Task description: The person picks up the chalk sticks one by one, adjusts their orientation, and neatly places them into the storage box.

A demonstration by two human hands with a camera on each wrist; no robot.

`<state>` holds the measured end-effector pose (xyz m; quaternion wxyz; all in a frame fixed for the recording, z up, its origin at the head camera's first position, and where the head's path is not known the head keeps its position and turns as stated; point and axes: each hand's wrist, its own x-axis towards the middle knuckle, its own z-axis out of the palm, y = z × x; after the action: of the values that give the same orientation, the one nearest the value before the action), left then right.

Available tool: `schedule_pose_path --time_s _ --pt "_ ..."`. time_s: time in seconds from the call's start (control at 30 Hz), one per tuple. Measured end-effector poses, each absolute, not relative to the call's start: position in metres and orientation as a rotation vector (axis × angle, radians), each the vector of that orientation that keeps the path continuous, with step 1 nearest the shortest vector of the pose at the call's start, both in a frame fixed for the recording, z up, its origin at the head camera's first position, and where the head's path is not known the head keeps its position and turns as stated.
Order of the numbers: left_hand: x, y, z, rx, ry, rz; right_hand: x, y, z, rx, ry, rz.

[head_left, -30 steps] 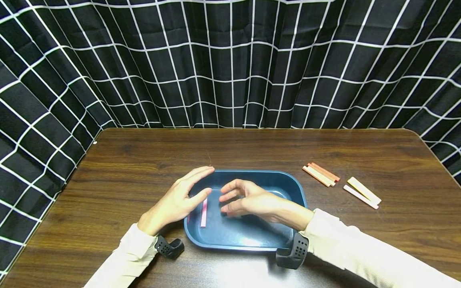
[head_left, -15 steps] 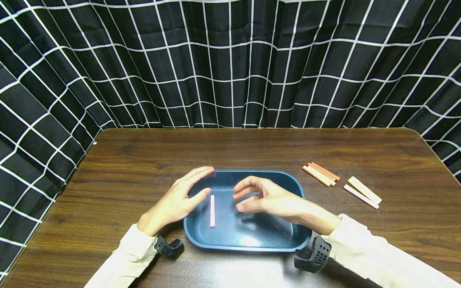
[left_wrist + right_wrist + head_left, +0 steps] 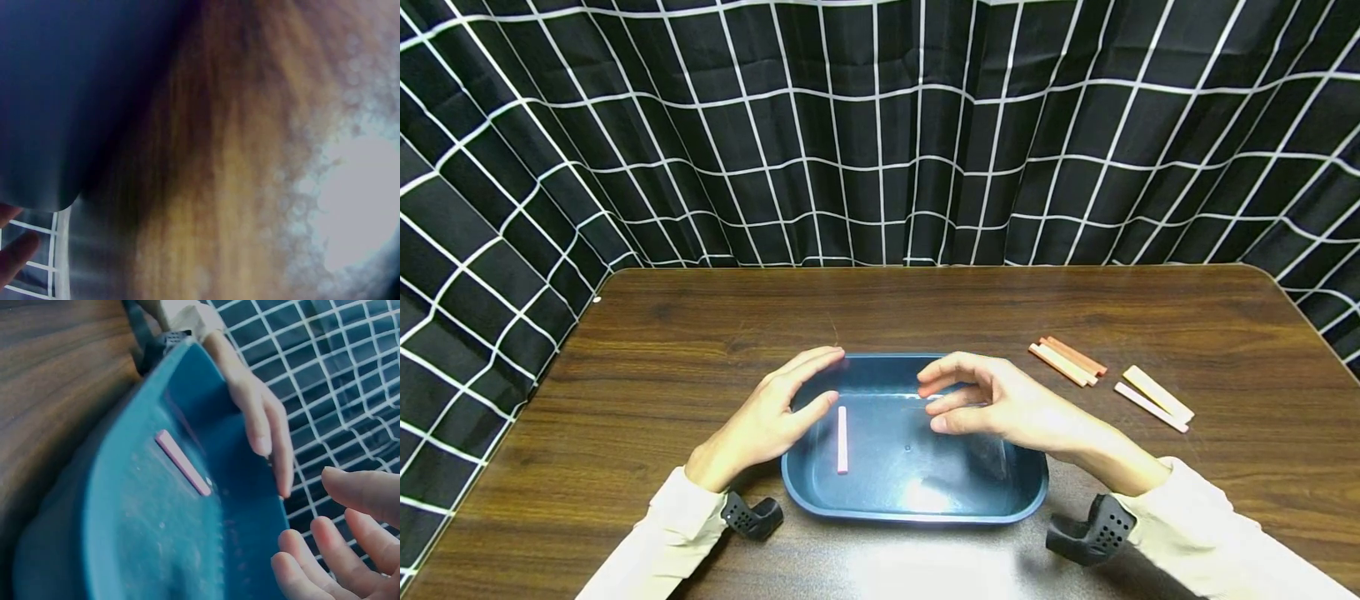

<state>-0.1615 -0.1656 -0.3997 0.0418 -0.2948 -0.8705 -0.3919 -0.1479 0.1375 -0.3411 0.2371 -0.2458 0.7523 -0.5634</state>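
Note:
A blue rectangular basin (image 3: 917, 518) sits on the table in front of me. Inside it, toward the left end, lies one pink stick (image 3: 842, 440), shaped like a flat chalk stick; the right wrist view shows the same pink stick (image 3: 182, 462) on the basin floor. My left hand (image 3: 782, 408) rests on the basin's left rim with its fingers extended and thumb over the inside. Above the right half of the basin hovers my right hand (image 3: 992, 396), fingers loosely bent and apart, holding nothing. Its spread fingers (image 3: 328, 537) also show in the right wrist view.
Right of the basin, several orange and cream sticks (image 3: 1069, 362) lie side by side on the wooden table (image 3: 700, 317). Farther right are a yellow stick (image 3: 1159, 395) and a pale pink stick (image 3: 1152, 407). A black curtain (image 3: 880, 133) with white grid lines hangs behind.
The right hand has moved right, away from the pink stick, which has come to lie flat slightly right of the basin's left wall. The left hand has stayed on the rim.

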Motion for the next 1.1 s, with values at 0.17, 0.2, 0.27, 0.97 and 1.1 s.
schedule_pose_path --time_s 0.17,0.2,0.27,0.97,1.1 --pt "-0.162 -0.166 -0.399 -0.907 -2.659 -1.204 -0.146 0.152 -0.335 -0.674 2.077 -1.593" --pt "-0.162 -0.166 -0.399 -0.909 -2.659 -1.205 -0.146 0.155 -0.334 -0.666 2.076 -1.598" --pt "-0.162 -0.166 -0.398 -0.912 -2.658 -1.206 -0.144 0.161 -0.332 -0.658 2.071 -1.610" --pt "-0.161 -0.167 -0.397 -0.891 -2.686 -1.209 -0.134 0.242 -0.345 -0.651 2.405 -1.610" --pt "-0.161 -0.166 -0.398 -0.894 -2.687 -1.214 -0.129 0.265 -0.350 -0.595 2.546 -1.555"
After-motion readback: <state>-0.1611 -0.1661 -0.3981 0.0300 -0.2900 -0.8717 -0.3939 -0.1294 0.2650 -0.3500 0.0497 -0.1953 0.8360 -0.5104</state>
